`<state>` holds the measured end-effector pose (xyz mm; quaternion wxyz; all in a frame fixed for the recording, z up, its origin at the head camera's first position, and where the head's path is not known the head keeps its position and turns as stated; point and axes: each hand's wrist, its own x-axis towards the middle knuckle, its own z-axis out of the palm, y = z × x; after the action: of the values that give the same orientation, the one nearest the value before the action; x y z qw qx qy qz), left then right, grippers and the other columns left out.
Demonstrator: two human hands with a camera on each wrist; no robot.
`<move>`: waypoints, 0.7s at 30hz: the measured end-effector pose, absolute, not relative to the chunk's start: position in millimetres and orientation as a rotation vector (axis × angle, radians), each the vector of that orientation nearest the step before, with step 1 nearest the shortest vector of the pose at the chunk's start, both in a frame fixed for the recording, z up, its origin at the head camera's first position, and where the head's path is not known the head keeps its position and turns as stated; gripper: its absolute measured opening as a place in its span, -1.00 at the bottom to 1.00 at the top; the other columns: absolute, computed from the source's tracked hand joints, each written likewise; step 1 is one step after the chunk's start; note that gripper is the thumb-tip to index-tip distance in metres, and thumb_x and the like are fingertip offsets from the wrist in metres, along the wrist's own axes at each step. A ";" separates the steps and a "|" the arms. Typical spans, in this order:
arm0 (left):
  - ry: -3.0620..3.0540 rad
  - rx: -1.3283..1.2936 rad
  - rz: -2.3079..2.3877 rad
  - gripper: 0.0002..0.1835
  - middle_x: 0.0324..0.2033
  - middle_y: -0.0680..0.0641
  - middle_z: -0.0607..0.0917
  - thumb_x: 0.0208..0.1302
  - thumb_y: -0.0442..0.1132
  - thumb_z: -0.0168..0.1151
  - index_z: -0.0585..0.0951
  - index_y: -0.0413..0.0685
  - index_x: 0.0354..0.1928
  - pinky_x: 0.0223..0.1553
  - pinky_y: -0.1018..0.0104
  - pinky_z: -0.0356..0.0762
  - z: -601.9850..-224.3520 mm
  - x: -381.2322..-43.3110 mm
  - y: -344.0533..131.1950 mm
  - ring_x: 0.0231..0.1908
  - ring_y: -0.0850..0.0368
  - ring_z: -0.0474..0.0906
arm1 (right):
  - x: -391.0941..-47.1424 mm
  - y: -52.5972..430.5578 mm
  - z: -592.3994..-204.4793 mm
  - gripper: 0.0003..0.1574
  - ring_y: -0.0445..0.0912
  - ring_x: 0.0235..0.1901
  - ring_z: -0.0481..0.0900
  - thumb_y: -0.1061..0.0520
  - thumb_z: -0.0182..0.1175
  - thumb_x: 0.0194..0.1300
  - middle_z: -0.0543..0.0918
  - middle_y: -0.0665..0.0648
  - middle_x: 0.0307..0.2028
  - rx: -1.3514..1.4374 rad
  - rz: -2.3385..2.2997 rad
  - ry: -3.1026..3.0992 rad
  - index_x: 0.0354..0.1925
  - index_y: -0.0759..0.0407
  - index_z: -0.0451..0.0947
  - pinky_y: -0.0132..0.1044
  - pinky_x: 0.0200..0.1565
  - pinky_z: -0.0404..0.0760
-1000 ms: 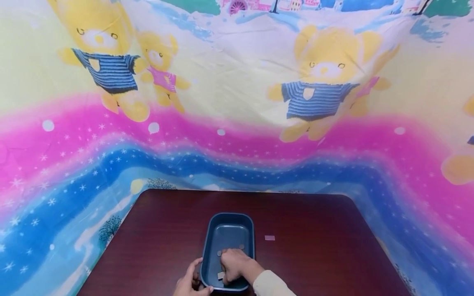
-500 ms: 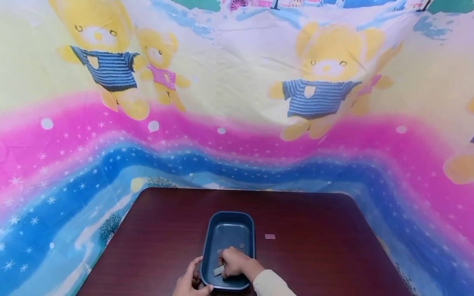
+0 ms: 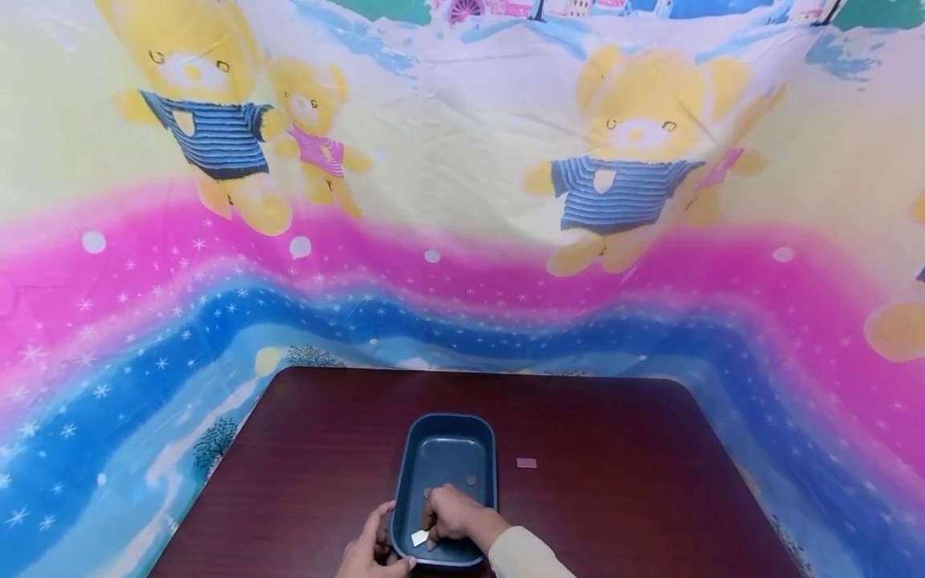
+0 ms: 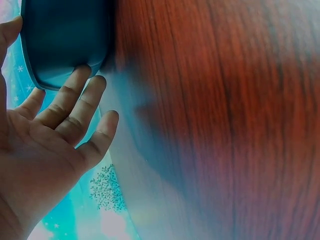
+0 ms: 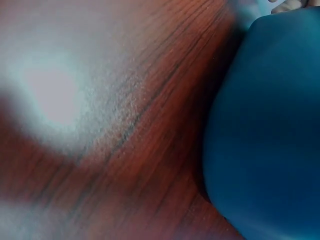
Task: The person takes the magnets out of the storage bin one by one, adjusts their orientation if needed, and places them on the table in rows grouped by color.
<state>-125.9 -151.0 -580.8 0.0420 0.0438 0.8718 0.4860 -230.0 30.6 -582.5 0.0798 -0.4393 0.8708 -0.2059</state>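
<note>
A deep blue-grey oblong tray (image 3: pixel 446 459) stands near the table's front. My left hand (image 3: pixel 370 550) is at its near left side; the thumb is on the rim and the other fingers are fairly straight along the outer wall, as the left wrist view shows. Inside the tray, my right hand (image 3: pixel 455 514) pinches a small flat pale rectangle (image 3: pixel 419 538), its fingertips partly hidden by the hand. Two small round discs, like coins, lie on the tray floor: one disc (image 3: pixel 471 480) towards the right wall, another disc (image 3: pixel 427 492) just past the knuckles.
To the right of the tray, a small flat pinkish rectangle (image 3: pixel 527 463) lies on the dark red-brown table (image 3: pixel 614 482). Behind the table hangs a printed cloth (image 3: pixel 462 321) with teddy bears. The right wrist view shows the tray's outer wall (image 5: pixel 265 125).
The pale rectangle has turned and shifted left in the tray with my right fingers, and its face now shows brighter. My left hand has stayed at the tray's side.
</note>
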 end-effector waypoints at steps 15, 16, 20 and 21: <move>2.658 0.156 1.504 -0.11 -0.46 0.09 0.57 -0.06 -0.09 0.45 0.21 -0.19 0.29 -0.45 0.34 0.44 -580.8 -127.0 -152.8 -0.47 0.21 0.53 | -227.7 25.4 -582.8 -0.72 -0.38 -0.66 0.27 -0.01 0.45 -0.24 0.32 -0.23 -0.61 -1.351 -0.472 2.688 -0.58 -0.09 0.49 -0.55 -0.61 0.25; 2.655 0.152 1.506 -0.10 -0.46 0.09 0.57 -0.06 -0.09 0.45 0.20 -0.19 0.29 -0.45 0.34 0.44 -580.8 -127.0 -152.8 -0.47 0.21 0.53 | -228.0 25.3 -583.2 -0.72 -0.38 -0.66 0.28 0.01 0.45 -0.24 0.33 -0.24 -0.61 -1.318 -0.502 2.674 -0.57 -0.09 0.50 -0.54 -0.61 0.27; 2.617 0.147 1.513 -0.10 -0.45 0.06 0.56 -0.03 -0.09 0.43 0.18 -0.21 0.30 -0.46 0.32 0.43 -580.4 -127.0 -152.9 -0.49 0.23 0.51 | -227.8 26.1 -584.1 -0.69 -0.37 -0.61 0.33 0.13 0.48 -0.23 0.37 -0.23 -0.55 -1.161 -0.628 2.568 -0.47 -0.06 0.55 -0.53 -0.54 0.33; 2.611 0.144 1.512 -0.09 -0.45 0.06 0.56 -0.03 -0.09 0.43 0.17 -0.22 0.31 -0.46 0.32 0.43 -580.2 -126.9 -152.9 -0.49 0.23 0.51 | -227.7 26.2 -584.3 -0.69 -0.37 -0.60 0.34 0.15 0.48 -0.22 0.37 -0.22 -0.54 -1.140 -0.643 2.551 -0.45 -0.05 0.56 -0.52 -0.52 0.34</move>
<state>-126.9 -152.9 -580.2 0.0605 0.0476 0.8627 0.4998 -227.7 26.2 -584.3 0.1367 -0.3939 0.8814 -0.2221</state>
